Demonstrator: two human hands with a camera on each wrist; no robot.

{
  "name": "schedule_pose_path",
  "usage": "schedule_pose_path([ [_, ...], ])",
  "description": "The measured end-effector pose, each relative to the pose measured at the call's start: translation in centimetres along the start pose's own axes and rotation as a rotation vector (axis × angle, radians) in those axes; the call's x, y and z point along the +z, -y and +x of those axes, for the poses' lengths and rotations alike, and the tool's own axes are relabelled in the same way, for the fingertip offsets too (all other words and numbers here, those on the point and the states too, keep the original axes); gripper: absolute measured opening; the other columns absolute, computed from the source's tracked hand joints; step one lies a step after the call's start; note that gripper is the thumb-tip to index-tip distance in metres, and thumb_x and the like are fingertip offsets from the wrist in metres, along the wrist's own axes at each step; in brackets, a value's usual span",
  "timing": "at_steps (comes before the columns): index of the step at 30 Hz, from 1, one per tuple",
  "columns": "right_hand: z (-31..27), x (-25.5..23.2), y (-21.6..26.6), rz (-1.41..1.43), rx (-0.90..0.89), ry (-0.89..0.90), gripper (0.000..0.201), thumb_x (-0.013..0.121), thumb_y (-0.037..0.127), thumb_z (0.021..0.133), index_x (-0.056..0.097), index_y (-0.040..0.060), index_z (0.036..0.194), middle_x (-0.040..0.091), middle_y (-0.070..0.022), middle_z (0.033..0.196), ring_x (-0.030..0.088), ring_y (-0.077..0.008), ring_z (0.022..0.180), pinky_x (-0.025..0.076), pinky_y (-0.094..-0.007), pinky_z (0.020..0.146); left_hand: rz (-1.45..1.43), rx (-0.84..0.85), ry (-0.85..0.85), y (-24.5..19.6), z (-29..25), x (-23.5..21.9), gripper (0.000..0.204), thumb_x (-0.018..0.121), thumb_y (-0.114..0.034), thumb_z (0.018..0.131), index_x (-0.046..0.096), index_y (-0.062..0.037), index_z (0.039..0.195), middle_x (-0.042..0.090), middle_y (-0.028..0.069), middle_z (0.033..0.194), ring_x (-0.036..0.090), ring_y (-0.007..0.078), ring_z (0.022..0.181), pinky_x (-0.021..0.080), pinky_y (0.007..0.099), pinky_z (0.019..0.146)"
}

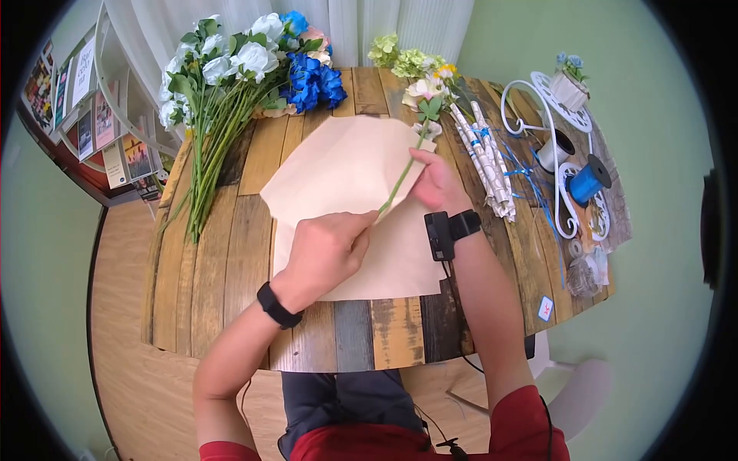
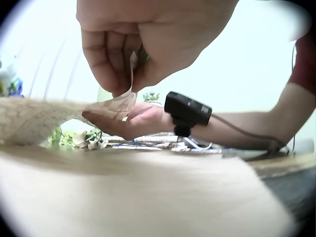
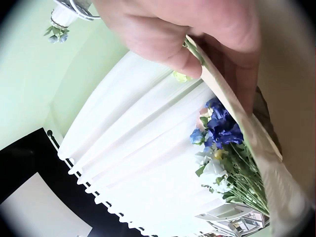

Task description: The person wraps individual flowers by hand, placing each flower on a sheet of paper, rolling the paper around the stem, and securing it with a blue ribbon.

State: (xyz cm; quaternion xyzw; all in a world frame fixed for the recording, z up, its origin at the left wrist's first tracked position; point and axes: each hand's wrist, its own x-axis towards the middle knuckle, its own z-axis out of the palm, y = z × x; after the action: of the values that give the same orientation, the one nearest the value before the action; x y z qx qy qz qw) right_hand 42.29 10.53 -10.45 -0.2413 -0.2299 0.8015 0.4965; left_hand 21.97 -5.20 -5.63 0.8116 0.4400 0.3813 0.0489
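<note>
A sheet of beige wrapping paper (image 1: 346, 165) lies in front of me with its right edge lifted; its underside has a faint print in the left wrist view. Along that edge runs a green flower stem (image 1: 400, 183) with leaves at its top. My left hand (image 1: 327, 250) pinches the paper edge at the stem's lower end, fingers curled. Higher up, my right hand (image 1: 442, 184) holds the edge from the right. In the right wrist view the paper edge (image 3: 222, 89) and stem pass between its thumb (image 3: 185, 64) and fingers.
White flowers (image 1: 254, 61) and blue flowers (image 1: 315, 81) lie at the back left. Paler blooms (image 1: 423, 88) sit back right, near rolled printed paper (image 1: 484, 161). Further right are a blue ribbon spool (image 1: 590, 180), a white spool (image 1: 553, 151) and a white scrolled metal stand (image 1: 565, 211).
</note>
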Motion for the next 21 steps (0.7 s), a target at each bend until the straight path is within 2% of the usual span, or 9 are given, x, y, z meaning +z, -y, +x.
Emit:
schedule_pose_path([
  [1,0.0,-0.3,0.0,-0.038,-0.021,-0.031,0.041,0.05,0.014,0.098,0.044,-0.0024,0.135,0.055,-0.0182,0.132,0.053,-0.0304,0.123,0.039,-0.0467,0.11,0.0,0.0,0.004,-0.2,-0.3,-0.2,0.03,0.069,-0.002,0.077,0.071,-0.003,0.106,0.071,0.0108,0.081,0.067,0.0246,0.067,0.053,0.0317,0.062],
  [3,0.5,-1.4,0.0,-0.014,0.017,-0.032,0.04,0.05,0.014,0.098,0.046,-0.0031,0.134,0.055,-0.0186,0.132,0.054,-0.0302,0.123,0.039,-0.0458,0.109,-0.365,-0.231,0.001,-0.5,-1.0,-0.5,0.023,0.067,-0.002,0.081,0.072,-0.0014,0.103,0.071,0.0135,0.079,0.069,0.0227,0.067,0.054,0.0299,0.064],
  [7,0.7,-1.9,0.0,0.004,0.029,-0.043,0.041,0.049,0.016,0.1,0.044,-0.0052,0.135,0.054,-0.0195,0.134,0.054,-0.0302,0.123,0.04,-0.0434,0.109,-0.302,-0.214,0.089,0.6,-1.6,-0.7,0.022,0.068,-0.004,0.082,0.073,-0.0012,0.103,0.071,0.015,0.08,0.069,0.0197,0.068,0.054,0.0277,0.065],
  [9,0.2,-1.4,0.2,-0.016,0.007,-0.091,0.041,0.048,0.017,0.101,0.043,-0.0053,0.135,0.053,-0.0196,0.134,0.054,-0.0305,0.123,0.04,-0.0431,0.11,-0.192,-0.285,0.262,0.6,-1.2,-1.7,0.02,0.071,-0.008,0.081,0.073,-0.0016,0.101,0.071,0.0147,0.079,0.069,0.0198,0.067,0.054,0.0283,0.066],
  [10,0.2,-1.2,0.3,-0.034,-0.016,-0.092,0.041,0.047,0.018,0.102,0.042,-0.0055,0.136,0.053,-0.0196,0.135,0.053,-0.0306,0.124,0.04,-0.0428,0.11,-0.196,-0.291,0.263,0.8,-1.3,-2.2,0.02,0.071,-0.008,0.081,0.073,-0.0016,0.101,0.071,0.0147,0.079,0.069,0.0198,0.067,0.054,0.0283,0.066],
  [12,0.2,-1.0,0.4,-0.054,-0.03,-0.09,0.042,0.046,0.018,0.103,0.042,-0.0057,0.136,0.052,-0.0195,0.136,0.053,-0.0308,0.125,0.039,-0.0426,0.111,-0.3,-0.227,0.616,1.5,-1.6,-3.3,0.021,0.075,-0.011,0.08,0.073,-0.0017,0.099,0.071,0.0147,0.078,0.069,0.0206,0.066,0.054,0.0295,0.066],
  [15,0.3,-1.1,0.5,-0.067,0.004,-0.07,0.041,0.043,0.018,0.104,0.04,-0.0059,0.137,0.05,-0.0201,0.137,0.05,-0.0309,0.127,0.039,-0.0437,0.111,-0.279,-0.236,0.671,2.4,-1.9,-4.1,0.022,0.079,-0.016,0.077,0.073,-0.0027,0.094,0.07,0.0128,0.076,0.069,0.0207,0.067,0.053,0.0305,0.065],
  [19,0.8,-1.1,-0.5,-0.027,0.047,-0.113,0.042,0.039,0.019,0.105,0.038,-0.0061,0.138,0.048,-0.0212,0.139,0.048,-0.0321,0.129,0.038,-0.0447,0.112,-0.301,-0.308,0.621,2.2,-1.6,-4.9,0.032,0.082,-0.022,0.074,0.071,-0.0029,0.096,0.069,0.0114,0.079,0.069,0.0234,0.071,0.054,0.0315,0.066],
  [21,0.7,-0.4,-1.4,-0.029,0.035,-0.2,0.043,0.036,0.02,0.106,0.037,-0.0066,0.139,0.045,-0.0221,0.141,0.046,-0.0336,0.13,0.037,-0.0459,0.112,-0.035,-0.172,0.335,0.6,-1.7,-4.4,0.043,0.084,-0.029,0.068,0.067,-0.005,0.1,0.067,0.0105,0.081,0.066,0.0259,0.069,0.054,0.0333,0.066],
])
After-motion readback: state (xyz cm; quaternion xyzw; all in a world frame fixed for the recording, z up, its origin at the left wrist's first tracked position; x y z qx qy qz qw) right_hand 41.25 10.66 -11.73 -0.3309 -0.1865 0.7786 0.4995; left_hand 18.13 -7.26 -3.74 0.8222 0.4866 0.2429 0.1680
